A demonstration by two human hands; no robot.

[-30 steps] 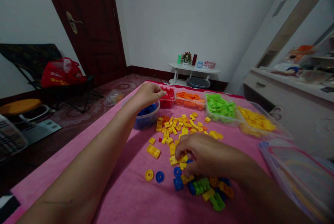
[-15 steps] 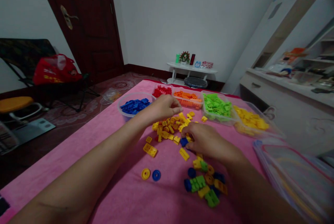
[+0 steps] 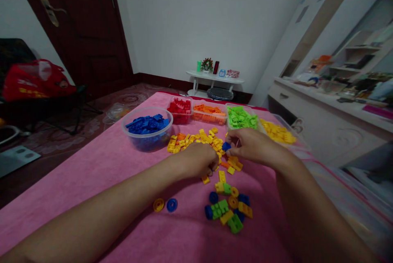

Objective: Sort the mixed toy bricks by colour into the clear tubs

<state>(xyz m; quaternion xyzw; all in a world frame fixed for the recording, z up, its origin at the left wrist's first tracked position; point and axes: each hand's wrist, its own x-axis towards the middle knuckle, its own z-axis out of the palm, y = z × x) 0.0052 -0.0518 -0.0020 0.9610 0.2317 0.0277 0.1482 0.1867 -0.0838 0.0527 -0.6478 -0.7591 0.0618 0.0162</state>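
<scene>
1. Bricks of blue plastic (image 3: 147, 123) filled a round clear plastic bowl (image 3: 147, 143).
2. Our left hand (image 3: 201, 158) curled its fingers at the near edge of a heap of small yellow plastic bricks (image 3: 184, 142); whether they gripped anything, we couldn't tell.
3. At the heap's right edge, our right hand (image 3: 250, 145) pinched a small dark-blue plastic brick (image 3: 226, 147), which we judged light, stiff and slightly slippery, best held by opposite sides.
4. Half a second earlier, our left hand had been over the heap's far side.
</scene>
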